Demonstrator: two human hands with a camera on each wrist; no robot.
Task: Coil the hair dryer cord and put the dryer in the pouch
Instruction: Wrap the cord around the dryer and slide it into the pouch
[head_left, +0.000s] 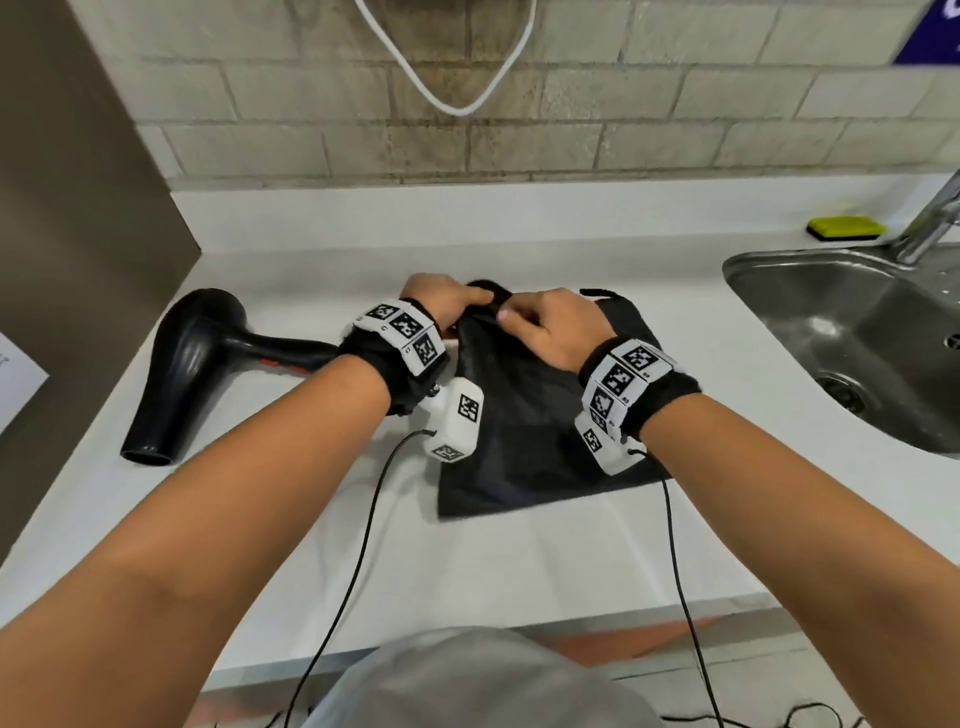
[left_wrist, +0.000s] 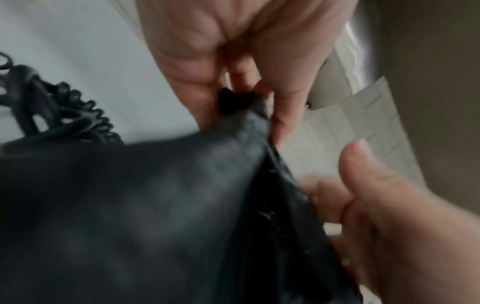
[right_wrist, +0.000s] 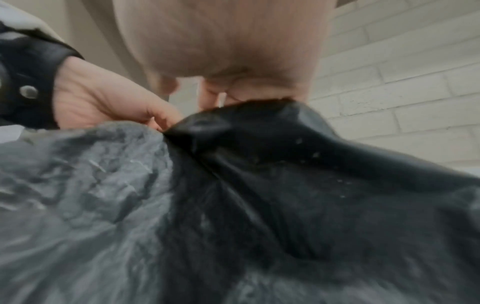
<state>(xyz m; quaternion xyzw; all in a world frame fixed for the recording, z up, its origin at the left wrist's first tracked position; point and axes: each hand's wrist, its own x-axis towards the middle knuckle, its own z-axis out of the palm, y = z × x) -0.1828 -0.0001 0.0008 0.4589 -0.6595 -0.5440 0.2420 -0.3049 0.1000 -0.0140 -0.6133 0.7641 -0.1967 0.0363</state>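
We have both hands at the pouch (head_left: 540, 415) mouth mid-counter: left hand (head_left: 441, 301) and right hand (head_left: 545, 327) each pinching its rim. Dryer (head_left: 192, 358) sits outside toward the left edge (cord (left_wrist: 64, 115) looks bunched); insertion left.

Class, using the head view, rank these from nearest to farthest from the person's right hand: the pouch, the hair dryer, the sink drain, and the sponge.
From the right hand:
1. Pouch, pinched at its top edge.
2. Hair dryer, left, beyond the left hand.
3. Sink drain, right, in the basin; too close to the dryer to rank firmly.
4. Sponge, far right, by the wall.
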